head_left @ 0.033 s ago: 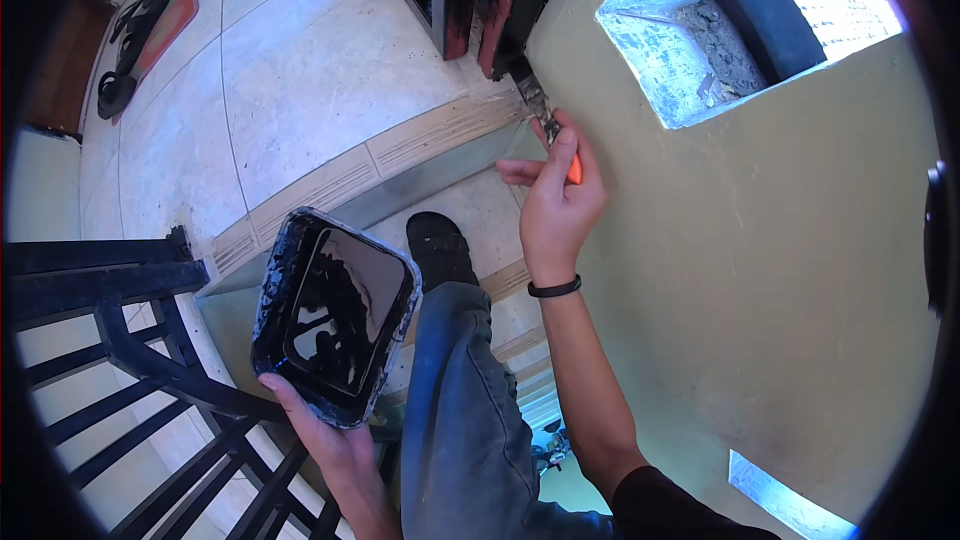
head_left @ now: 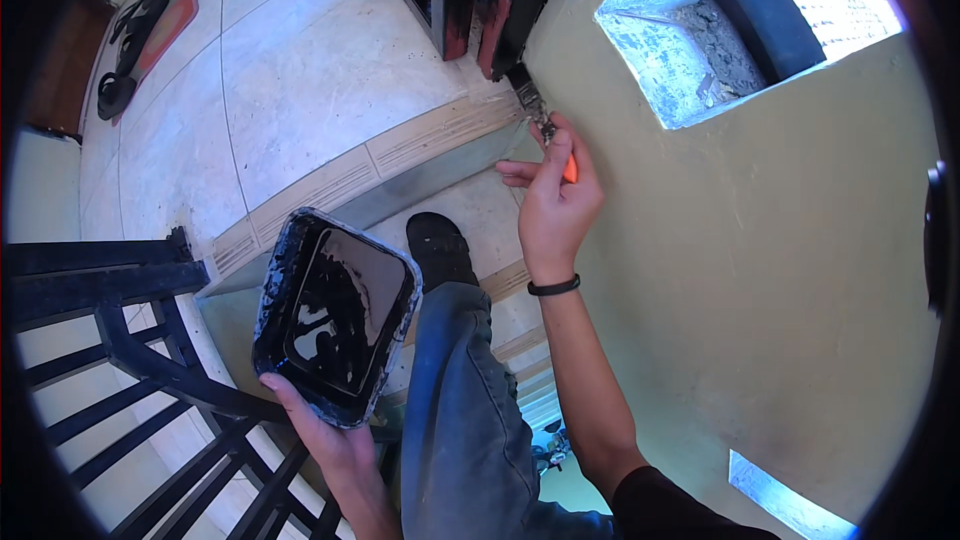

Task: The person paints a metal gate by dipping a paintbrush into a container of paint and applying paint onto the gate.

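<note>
Brush [head_left: 532, 100] sits at the foot of the black gate post [head_left: 510, 0], bristles against its red-showing lower end; our right hand [head_left: 555, 202] pinches the orange handle. Our left hand [head_left: 335, 440] grips the tray [head_left: 335, 315] from below, fingers closed on its rim, black paint pooled inside. We judge the upper post coated and the red base left to cover, though the view there is too small to be sure.

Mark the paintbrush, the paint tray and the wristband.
paintbrush [head_left: 527, 88]: head view, on the dark bristle end
paint tray [head_left: 340, 312]: head view, on the black paint pooled inside
wristband [head_left: 553, 287]: head view, on the black band around the right wrist
</note>
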A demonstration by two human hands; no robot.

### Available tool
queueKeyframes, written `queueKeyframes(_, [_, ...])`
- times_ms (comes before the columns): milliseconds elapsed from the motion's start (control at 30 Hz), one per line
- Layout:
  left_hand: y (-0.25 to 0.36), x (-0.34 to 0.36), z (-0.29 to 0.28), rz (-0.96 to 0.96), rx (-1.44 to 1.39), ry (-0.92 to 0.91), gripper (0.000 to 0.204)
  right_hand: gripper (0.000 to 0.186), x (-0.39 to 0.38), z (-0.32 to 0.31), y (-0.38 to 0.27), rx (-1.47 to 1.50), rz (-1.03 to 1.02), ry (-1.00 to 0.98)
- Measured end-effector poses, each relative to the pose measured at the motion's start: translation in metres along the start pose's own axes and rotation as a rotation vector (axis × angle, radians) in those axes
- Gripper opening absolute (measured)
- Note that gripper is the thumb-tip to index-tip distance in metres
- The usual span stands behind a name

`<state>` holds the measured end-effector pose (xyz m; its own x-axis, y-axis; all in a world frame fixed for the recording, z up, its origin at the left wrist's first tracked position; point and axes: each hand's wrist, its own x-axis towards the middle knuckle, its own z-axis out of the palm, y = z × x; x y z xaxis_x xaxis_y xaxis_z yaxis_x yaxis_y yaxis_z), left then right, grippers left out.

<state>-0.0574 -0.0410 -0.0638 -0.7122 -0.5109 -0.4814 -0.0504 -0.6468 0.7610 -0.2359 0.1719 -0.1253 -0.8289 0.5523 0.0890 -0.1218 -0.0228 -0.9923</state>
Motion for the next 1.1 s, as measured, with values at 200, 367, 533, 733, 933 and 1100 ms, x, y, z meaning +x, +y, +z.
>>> queueKeyframes(200, [-0.001, -0.002, 0.003, -0.001, 0.011, 0.030, 0.070, 0.033, 0.013, 0.001, -0.019, -0.122, -0.119, -0.045])
queueKeyframes(367, [-0.005, -0.001, 0.000, -0.015, -0.002, 0.011, 0.071, 0.034, 0.009, -0.009, -0.005, -0.203, -0.070, -0.073])
queueKeyframes(533, [0.000, -0.004, -0.005, -0.008, 0.014, 0.023, 0.072, 0.034, 0.009, 0.001, -0.026, -0.142, -0.122, -0.082])
queueKeyframes(733, [-0.006, -0.007, -0.008, -0.024, 0.017, 0.071, 0.073, 0.037, 0.003, -0.002, 0.002, -0.086, 0.036, -0.039])
queueKeyframes(933, [-0.004, -0.009, -0.006, -0.020, 0.022, 0.072, 0.073, 0.038, -0.008, 0.004, -0.004, 0.037, 0.068, -0.089])
queueKeyframes(1100, [-0.006, -0.011, -0.007, -0.026, 0.007, 0.070, 0.072, 0.041, 0.008, 0.007, -0.002, 0.005, 0.094, -0.020])
